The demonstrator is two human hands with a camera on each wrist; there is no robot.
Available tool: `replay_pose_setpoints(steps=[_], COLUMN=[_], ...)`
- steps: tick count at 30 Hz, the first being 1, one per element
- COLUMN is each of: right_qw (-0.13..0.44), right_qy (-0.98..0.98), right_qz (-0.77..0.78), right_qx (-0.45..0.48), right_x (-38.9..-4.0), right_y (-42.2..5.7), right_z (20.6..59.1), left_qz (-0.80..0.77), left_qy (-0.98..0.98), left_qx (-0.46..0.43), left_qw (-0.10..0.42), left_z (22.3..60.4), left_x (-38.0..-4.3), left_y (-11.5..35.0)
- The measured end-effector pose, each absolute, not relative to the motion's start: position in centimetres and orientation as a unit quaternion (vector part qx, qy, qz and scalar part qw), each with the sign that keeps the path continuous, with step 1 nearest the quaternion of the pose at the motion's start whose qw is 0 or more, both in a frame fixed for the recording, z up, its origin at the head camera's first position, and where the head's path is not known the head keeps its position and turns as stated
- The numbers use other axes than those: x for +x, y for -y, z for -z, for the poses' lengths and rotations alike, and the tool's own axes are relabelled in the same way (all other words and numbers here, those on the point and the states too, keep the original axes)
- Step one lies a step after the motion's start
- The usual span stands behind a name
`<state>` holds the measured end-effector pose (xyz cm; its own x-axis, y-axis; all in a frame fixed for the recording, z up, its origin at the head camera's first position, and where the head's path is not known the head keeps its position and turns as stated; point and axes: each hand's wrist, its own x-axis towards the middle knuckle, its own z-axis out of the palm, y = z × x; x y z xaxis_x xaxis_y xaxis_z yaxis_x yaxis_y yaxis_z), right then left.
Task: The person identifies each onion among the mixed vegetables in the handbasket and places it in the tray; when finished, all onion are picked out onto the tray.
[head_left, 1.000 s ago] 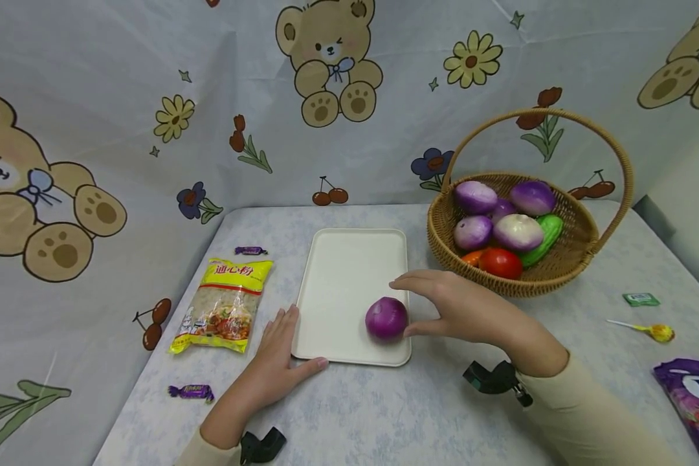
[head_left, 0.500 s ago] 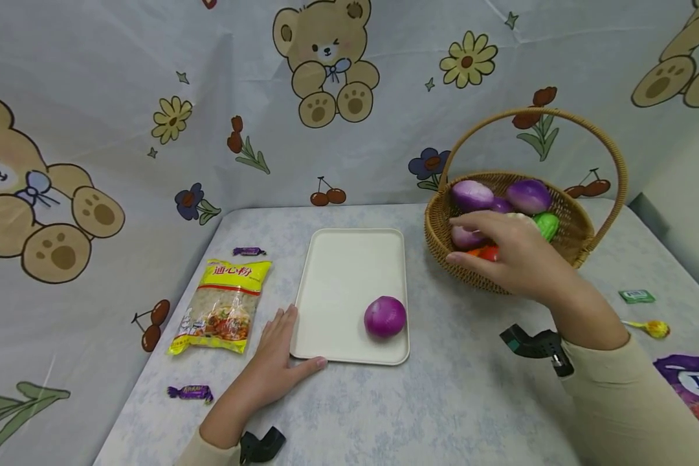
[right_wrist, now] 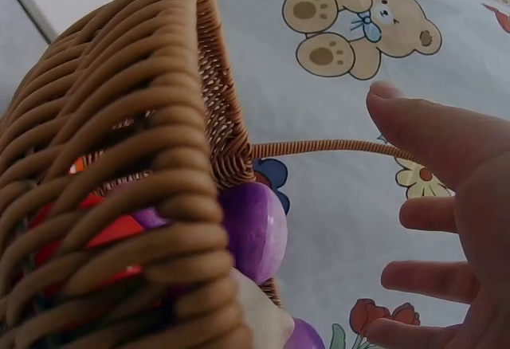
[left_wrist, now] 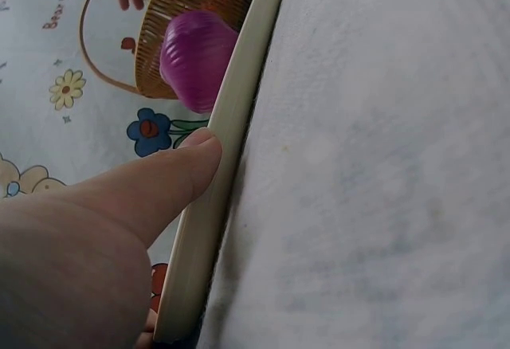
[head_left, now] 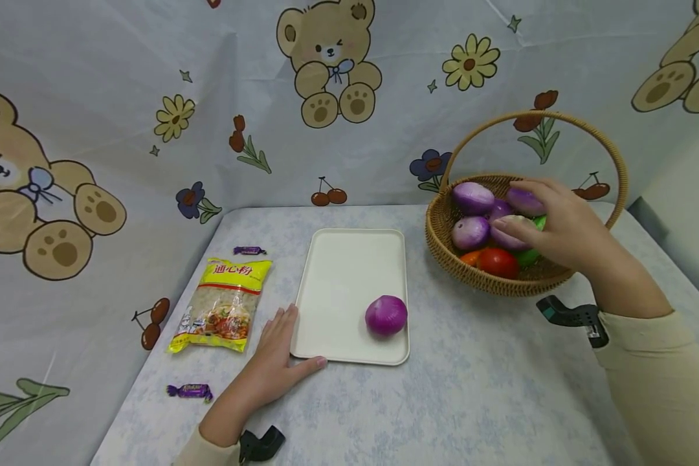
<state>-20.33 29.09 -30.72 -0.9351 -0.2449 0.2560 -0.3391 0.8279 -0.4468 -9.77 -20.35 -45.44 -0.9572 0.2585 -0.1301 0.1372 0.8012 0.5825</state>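
A white rectangular tray (head_left: 349, 278) lies on the table with a purple onion (head_left: 386, 316) at its front right. My left hand (head_left: 279, 362) rests at the tray's front left corner, fingers straight along the side and thumb (left_wrist: 199, 162) against the front rim. Over the wicker basket (head_left: 443, 249) hovers my right hand (head_left: 565, 226), fingers spread and holding nothing. Round purple-and-white vegetables (head_left: 472, 198) fill the basket, with a red tomato (head_left: 498, 263), an orange piece (head_left: 470, 257) and a green cucumber (head_left: 529, 257). The right hand covers part of them in the head view.
A yellow bag of pasta (head_left: 224, 304) lies left of the tray. Purple wrapped candies (head_left: 249, 250) lie behind and in front of it. The basket's tall handle (head_left: 608, 139) arches over its contents. A bear-printed cloth (head_left: 338, 155) hangs behind the table.
My right hand has moved from beside the onion on the tray, right and away, to over the basket's right side. The onion stays on the tray; my left hand has kept its place.
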Motion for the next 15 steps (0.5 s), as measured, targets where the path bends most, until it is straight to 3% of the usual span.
replay_pose_setpoints(steps=[15], right_qw=[0.058], right_qy=[0.961], right_qz=[-0.227], right_qx=[0.149], right_x=[-21.3], right_y=[-29.3], right_z=[32.1], left_qz=[-0.293], left_qy=[-0.944], left_qx=[0.104], left_qw=[0.111], left_z=[45.4], left_x=[-9.9], left_y=[20.5])
